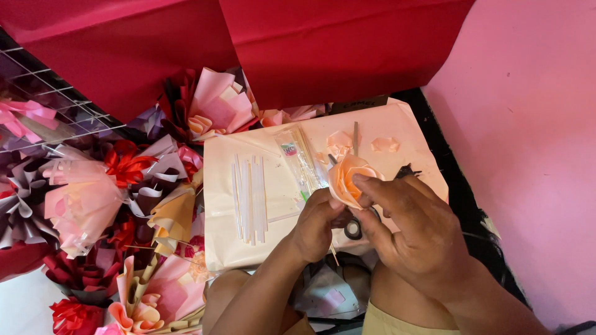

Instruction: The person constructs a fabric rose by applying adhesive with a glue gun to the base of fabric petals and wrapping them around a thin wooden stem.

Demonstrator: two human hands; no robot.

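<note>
Both hands meet over a pale paper sheet [223,217] that lies in front of the person. The left hand [318,224] is closed from below around the base of a peach paper rose [349,178], and a thin stick [334,254] comes out under this hand. The right hand [415,231] is at the right side of the rose, with its fingers [372,184] bent and pressing on the outer petals. Under the hands lie black scissors [354,228]. On the sheet, left of the rose, are white sticks [249,198] in a row and a clear packet [299,162]. Small peach paper pieces [385,144] lie further back. At the left side stand wrapped bouquets [87,198], with red cloth [323,43] behind.
</note>
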